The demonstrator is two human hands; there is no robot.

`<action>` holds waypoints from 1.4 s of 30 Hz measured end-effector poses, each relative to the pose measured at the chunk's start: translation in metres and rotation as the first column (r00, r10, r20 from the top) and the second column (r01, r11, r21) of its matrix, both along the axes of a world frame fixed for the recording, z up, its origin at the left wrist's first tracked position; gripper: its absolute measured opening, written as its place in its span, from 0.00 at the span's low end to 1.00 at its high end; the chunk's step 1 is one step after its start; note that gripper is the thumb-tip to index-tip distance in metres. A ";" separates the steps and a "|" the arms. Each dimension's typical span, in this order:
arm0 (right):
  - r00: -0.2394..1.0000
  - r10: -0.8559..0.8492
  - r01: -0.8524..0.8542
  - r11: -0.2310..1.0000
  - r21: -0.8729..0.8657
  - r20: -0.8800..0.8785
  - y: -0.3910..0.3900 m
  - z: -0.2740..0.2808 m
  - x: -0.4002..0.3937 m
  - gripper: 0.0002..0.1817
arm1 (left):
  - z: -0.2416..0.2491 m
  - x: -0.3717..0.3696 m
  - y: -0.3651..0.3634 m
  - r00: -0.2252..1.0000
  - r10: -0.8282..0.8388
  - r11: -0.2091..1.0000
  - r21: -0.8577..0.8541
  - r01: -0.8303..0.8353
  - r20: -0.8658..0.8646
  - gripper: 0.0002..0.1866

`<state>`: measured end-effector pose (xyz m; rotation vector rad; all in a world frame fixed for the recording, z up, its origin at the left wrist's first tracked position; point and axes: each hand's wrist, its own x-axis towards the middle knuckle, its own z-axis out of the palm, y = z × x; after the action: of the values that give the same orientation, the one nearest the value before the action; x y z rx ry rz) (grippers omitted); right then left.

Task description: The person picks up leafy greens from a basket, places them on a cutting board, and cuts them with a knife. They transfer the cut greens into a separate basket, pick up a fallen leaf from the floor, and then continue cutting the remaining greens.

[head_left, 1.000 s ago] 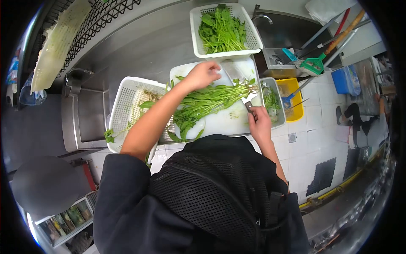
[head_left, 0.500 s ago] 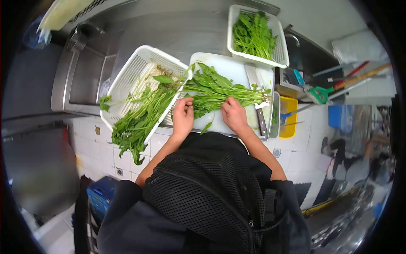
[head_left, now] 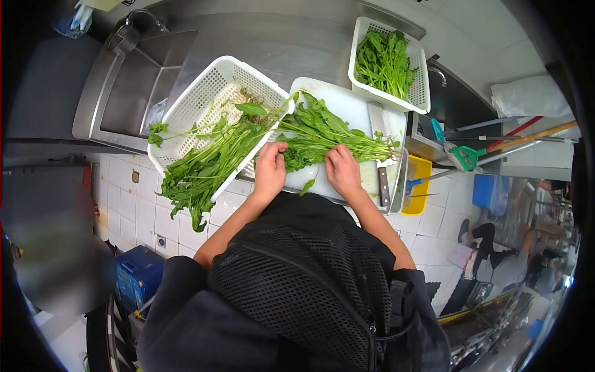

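Note:
A bunch of leafy greens lies across the white cutting board, its roots pointing right. My left hand has its fingers curled on the leafy side of the bunch. Farther right, the bent fingers of my right hand close on the stems; the fingertips are partly hidden. A cleaver-like knife lies on the board's right side, its blade partly under the root ends. Left of the board, a white perforated basket holds more long greens, which hang over its near rim.
Another white basket with greens stands at the back right. A steel sink is at the left. Right of the counter are a yellow container and long-handled tools. A blue box stands on the floor at left.
The view has shifted slightly, so the baskets and board sit a little differently in it. Both hands stay at the bunch with almost the same pose.

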<state>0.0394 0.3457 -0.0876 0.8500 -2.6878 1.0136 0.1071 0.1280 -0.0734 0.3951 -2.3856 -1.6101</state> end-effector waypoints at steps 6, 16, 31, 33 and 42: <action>0.991 0.095 -0.102 0.993 0.066 0.098 -0.018 0.018 0.002 0.10 | 0.011 0.000 0.000 0.995 -0.100 0.932 -0.354 0.085 -0.026 0.19; 0.914 0.055 0.131 0.898 -0.419 0.402 0.006 0.007 0.001 0.10 | -0.002 0.002 -0.008 0.996 -0.068 0.977 -0.206 0.055 -0.055 0.07; 0.765 0.053 0.396 0.747 -0.534 0.642 0.051 0.029 -0.012 0.18 | 0.121 -0.035 -0.036 0.967 0.066 0.866 0.495 0.067 -0.246 0.07; 0.820 0.033 0.306 0.818 -0.487 0.571 0.035 0.046 -0.006 0.21 | 0.150 -0.048 -0.029 0.953 -0.011 0.854 0.493 0.167 -0.303 0.07; 0.975 -0.014 0.132 0.836 -0.533 0.220 0.009 0.120 -0.026 0.21 | 0.209 -0.101 0.043 0.809 -0.406 0.681 0.451 0.578 -0.425 0.09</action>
<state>0.0135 0.3550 0.0321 0.5396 -2.3319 1.8116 0.0061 0.1713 0.1352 -0.4467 -1.8288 -2.4209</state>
